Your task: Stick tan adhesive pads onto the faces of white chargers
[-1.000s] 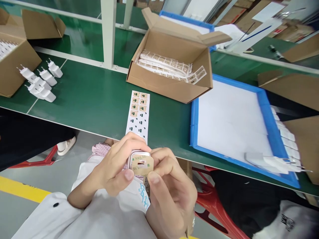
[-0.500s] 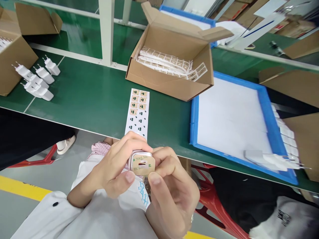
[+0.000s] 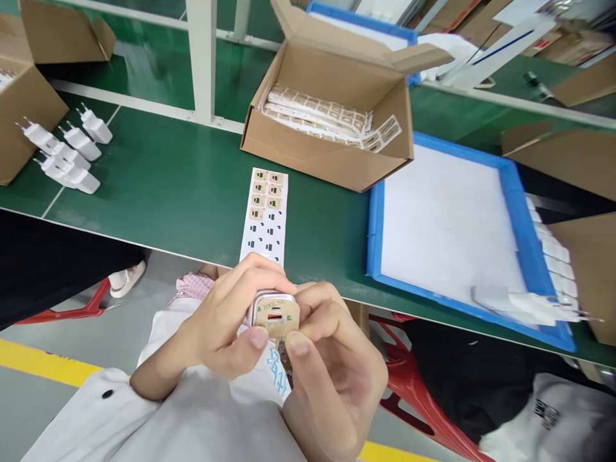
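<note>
- Far left, an open brown cardboard box (image 3: pixel 29 119); just right of it, a cluster of white plastic plugs with two metal pins (image 3: pixel 67 160), most pins pointing far and left.
- The left hand (image 3: pixel 228 317) curls around a small white, round-cornered plastic housing (image 3: pixel 273 293), fingers on its far side, thumb at its near left.
- A white sticker sheet (image 3: pixel 246 237) lies on the green tabletop (image 3: pixel 178 199), long axis near to far, tan stickers at its far end.
- The housing sits between the hands, off the table's near edge, its end face turned up; the hand hides its long axis. A tan printed sticker (image 3: pixel 276 307) covers that face, its slot lengthwise left to right.
- The right hand (image 3: pixel 332 366) narrowly pinches the sticker's right edge with thumb and forefinger.
- Right, a blue-rimmed tray (image 3: pixel 447 212).
</note>
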{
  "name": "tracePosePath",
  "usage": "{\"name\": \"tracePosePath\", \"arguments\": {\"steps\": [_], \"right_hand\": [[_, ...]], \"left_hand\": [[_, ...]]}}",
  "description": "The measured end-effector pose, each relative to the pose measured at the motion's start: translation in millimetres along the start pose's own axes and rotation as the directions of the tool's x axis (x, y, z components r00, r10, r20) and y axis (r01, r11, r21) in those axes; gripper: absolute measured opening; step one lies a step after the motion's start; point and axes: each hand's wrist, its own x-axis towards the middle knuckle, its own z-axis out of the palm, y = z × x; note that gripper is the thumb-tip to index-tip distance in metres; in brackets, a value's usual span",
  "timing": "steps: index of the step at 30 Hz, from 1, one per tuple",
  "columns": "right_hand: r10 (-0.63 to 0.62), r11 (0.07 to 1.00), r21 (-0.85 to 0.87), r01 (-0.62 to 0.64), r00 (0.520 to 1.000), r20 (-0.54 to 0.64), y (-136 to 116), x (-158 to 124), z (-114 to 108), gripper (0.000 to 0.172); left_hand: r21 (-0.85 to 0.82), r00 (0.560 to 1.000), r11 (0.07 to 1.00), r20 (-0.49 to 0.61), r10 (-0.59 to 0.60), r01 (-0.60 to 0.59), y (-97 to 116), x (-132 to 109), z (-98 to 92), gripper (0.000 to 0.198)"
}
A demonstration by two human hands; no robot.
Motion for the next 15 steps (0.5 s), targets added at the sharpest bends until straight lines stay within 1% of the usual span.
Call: {"name": "tracePosePath", "arguments": {"steps": [3,9,12,15], "right_hand": [[-0.018,0.999,0.045,0.016,0.999,0.026,0.5,0.7,-1.0,0.021],[-0.017,1.000,-0.014,0.017,1.000,0.016,-0.3,2.8,-2.6,0.020],[-0.049,0.991,-0.128,0.048,0.999,-0.004,-3.9,2.7,-1.1,0.020],[-0.145,0.936,-0.328,0.123,0.988,-0.044,-7.6,2.8,1.9,0.019]], "left_hand": [[0.014,1.000,1.000,-0.006,0.011,-0.011,-1.9,0.2,1.5,0.035],[0.063,0.999,0.998,-0.023,0.023,-0.022,-3.8,-1.2,3.6,0.035],[0.112,1.000,0.994,-0.028,0.013,-0.010,-4.7,-2.4,3.6,0.035],[0.163,0.999,0.987,-0.042,0.021,-0.014,-7.0,-3.0,2.6,0.037]]}}
